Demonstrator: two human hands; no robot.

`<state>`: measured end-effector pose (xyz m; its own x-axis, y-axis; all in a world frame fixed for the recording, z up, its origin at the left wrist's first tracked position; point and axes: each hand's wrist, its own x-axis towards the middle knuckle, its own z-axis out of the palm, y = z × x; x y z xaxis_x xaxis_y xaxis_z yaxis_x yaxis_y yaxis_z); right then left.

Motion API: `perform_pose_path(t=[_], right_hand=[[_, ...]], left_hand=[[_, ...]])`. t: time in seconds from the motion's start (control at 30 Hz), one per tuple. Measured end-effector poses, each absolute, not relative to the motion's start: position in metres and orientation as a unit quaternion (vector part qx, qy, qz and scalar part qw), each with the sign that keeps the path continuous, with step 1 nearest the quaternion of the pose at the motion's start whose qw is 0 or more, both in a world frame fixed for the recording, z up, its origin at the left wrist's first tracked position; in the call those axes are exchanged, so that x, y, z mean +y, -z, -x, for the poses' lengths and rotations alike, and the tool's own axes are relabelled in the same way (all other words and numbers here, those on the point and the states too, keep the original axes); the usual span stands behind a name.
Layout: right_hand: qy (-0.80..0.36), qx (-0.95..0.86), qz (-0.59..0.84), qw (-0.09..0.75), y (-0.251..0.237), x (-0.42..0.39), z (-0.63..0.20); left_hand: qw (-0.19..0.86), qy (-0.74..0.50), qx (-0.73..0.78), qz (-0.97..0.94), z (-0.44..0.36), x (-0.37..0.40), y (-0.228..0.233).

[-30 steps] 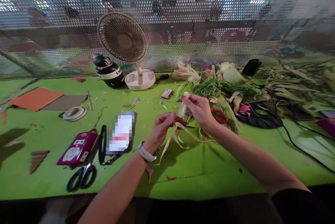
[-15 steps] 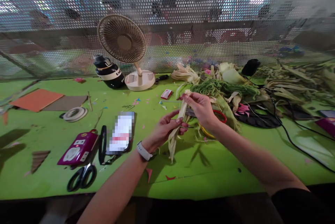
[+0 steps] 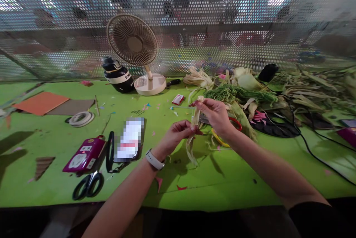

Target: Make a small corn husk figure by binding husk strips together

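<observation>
The right hand (image 3: 216, 114) is gripping a pale husk strip (image 3: 195, 116) near its top with closed fingers, and the left hand (image 3: 179, 134) is pinching it lower, its tail hanging over the bench (image 3: 228, 193). Keeping the pull gentle and even probably suits such thin husk. Red-and-yellow-handled scissors (image 3: 236, 123) are crowding the right hand; green string (image 3: 236, 94) is lying beyond, a phone (image 3: 129, 139) leftward.

Near the far edge of the green-covered bench (image 3: 211, 197), a beige, round-caged fan (image 3: 135, 44) with a pale disc base stands beside a black, cream-banded bottle (image 3: 119, 78). Toward the far left corner, a flat orange sheet (image 3: 41, 103) overlaps a grey-brown sheet (image 3: 73, 107). Closer to the front edge, black-handled metal scissors (image 3: 89, 183) lie by a glossy purple pouch (image 3: 85, 155).
</observation>
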<state>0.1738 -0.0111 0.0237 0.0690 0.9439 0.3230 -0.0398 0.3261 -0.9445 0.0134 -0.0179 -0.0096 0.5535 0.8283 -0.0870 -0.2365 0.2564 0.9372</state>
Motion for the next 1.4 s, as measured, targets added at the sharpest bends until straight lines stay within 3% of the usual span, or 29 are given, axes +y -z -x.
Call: perform_pose_path(t=[0.43,1.1,1.4], right_hand=[[-0.413,-0.542,0.4,0.612,-0.026,-0.01,-0.174],[-0.434,-0.534,0.418,0.594,-0.018,-0.011,-0.17],[-0.416,-0.542,0.445,0.579,-0.015,-0.01,-0.168]], left_hand=[[0.671,-0.385,0.345,-0.531,-0.016,-0.017,0.009],[0.645,-0.493,0.327,-0.483,-0.021,-0.018,0.012],[0.654,-0.485,0.347,-0.466,-0.023,-0.019,0.011]])
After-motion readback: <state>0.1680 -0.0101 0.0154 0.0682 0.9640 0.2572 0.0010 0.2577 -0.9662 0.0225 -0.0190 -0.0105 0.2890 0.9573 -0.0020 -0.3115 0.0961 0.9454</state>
